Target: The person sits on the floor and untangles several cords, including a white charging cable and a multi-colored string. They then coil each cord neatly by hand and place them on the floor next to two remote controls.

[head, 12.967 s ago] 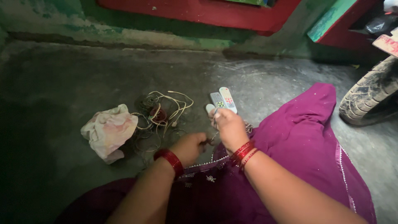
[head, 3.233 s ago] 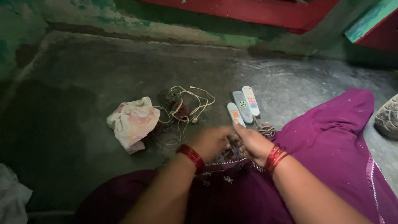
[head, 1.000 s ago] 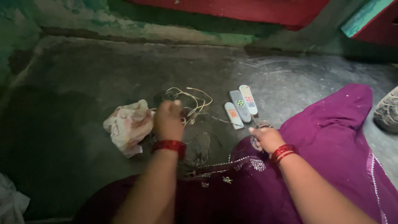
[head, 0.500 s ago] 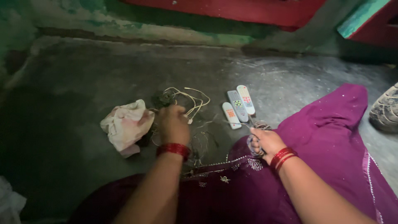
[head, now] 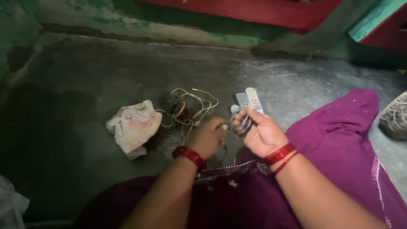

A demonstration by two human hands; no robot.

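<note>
My left hand (head: 208, 136) and my right hand (head: 259, 132) meet above my lap, both closed on a thin cable (head: 238, 123). The right hand holds a small coil of it; the left pinches its end. A tangle of pale and dark wires (head: 183, 111) lies on the floor just beyond my left hand. Light grey remote controls (head: 250, 98) with coloured buttons lie side by side beyond my right hand, partly hidden by it. Red bangles sit on both wrists.
A crumpled white and pink cloth (head: 134, 126) lies left of the wires on the dark concrete floor (head: 85, 93). My purple garment (head: 339, 140) spreads over the right side. A tyre (head: 395, 115) shows at the right edge, a red and green wall (head: 237, 17) at the back.
My left hand has come back from the wire pile to meet my right hand. The right hand has risen from my lap with the coiled cable, covering the nearest remote.
</note>
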